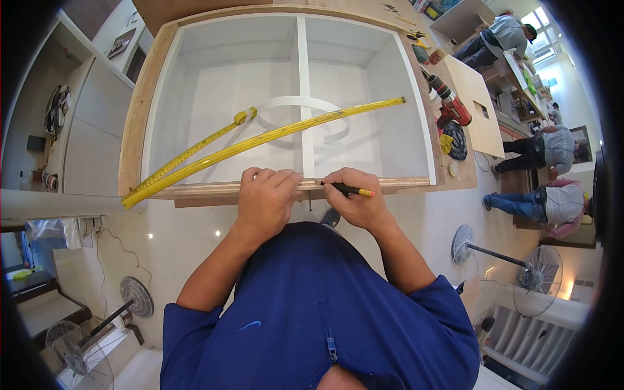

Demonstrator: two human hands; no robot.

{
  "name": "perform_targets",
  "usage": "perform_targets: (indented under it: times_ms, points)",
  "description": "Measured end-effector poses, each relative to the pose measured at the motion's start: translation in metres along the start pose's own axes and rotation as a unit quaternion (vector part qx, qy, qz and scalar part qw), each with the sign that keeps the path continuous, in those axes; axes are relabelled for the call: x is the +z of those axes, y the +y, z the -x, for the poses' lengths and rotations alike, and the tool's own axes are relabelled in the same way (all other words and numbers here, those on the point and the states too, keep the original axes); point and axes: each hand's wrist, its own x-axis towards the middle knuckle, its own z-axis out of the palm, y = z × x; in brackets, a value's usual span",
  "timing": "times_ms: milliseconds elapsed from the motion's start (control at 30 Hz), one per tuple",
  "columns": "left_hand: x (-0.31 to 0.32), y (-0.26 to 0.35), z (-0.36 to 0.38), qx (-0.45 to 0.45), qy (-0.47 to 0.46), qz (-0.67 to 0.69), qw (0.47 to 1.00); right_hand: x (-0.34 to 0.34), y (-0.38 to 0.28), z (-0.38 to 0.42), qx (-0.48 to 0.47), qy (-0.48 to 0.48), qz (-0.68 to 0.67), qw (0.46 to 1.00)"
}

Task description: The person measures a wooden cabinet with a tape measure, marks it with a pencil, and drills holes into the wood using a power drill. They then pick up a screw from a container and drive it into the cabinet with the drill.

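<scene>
My right hand (357,198) pinches a black pencil (351,190) with a red-tipped end. Its point meets the layered plywood front edge (403,182) of a white-lined cabinet box (214,84). Close beside it, my left hand (265,203) curls its fingers over that same edge, gripping it. A yellow measuring tape (260,138) lies across the box, sharply bent at the left corner, with one end curled up. Under it, a curled white strip (286,101) rests inside the box, around the upright divider (303,65).
On the bench to the right are a red drill (453,109), a black bundle (456,141) and a tape roll (453,168). Several people work farther right, including one in a grey shirt (559,146). Standing fans (536,279) occupy the floor on both sides.
</scene>
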Motion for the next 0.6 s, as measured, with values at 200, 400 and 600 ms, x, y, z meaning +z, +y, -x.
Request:
perform_targets:
  times_ms: [200, 400, 600]
  points:
    - [0.0001, -0.0001, -0.0001, 0.0, 0.002, 0.001, 1.0, -0.0004, 0.0044, -0.0006, -0.017, -0.005, -0.007, 1.0]
    - [-0.002, 0.0015, -0.0016, 0.001, 0.004, 0.004, 1.0, -0.0027, 0.0038, -0.0012, -0.004, -0.021, -0.017, 1.0]
    - [-0.0065, 0.0021, -0.0031, 0.002, 0.013, 0.034, 0.999, -0.0054, 0.0013, 0.005, 0.09, 0.021, -0.174, 0.98]
